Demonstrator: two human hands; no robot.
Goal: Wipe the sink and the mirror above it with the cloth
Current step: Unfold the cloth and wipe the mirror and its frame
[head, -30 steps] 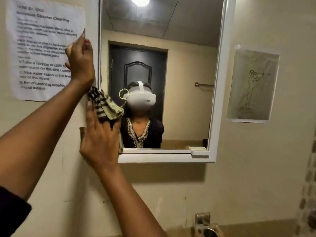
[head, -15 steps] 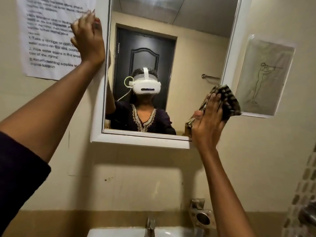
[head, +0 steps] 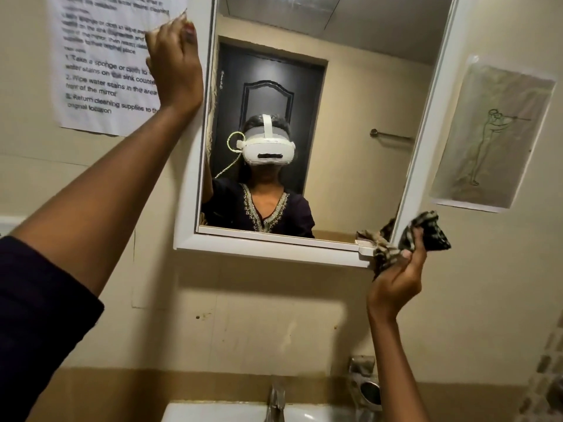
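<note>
The white-framed mirror hangs on the beige wall and reflects a person wearing a headset. My right hand grips a crumpled dark checked cloth at the mirror's lower right corner, where the cloth touches the frame. My left hand is raised, fingers curled, pressing against the mirror's left frame edge and the sheet beside it. The white sink shows at the bottom edge, its metal tap rising from the middle.
A printed instruction sheet is taped left of the mirror. A drawing on paper hangs to its right. A metal wall holder sits beside the tap. Small mosaic tiles line the right edge.
My right hand swept the cloth from the mirror's left side across to its lower right corner, then dropped a little. My view tilted down, bringing the sink and tap in. My left hand stayed put.
</note>
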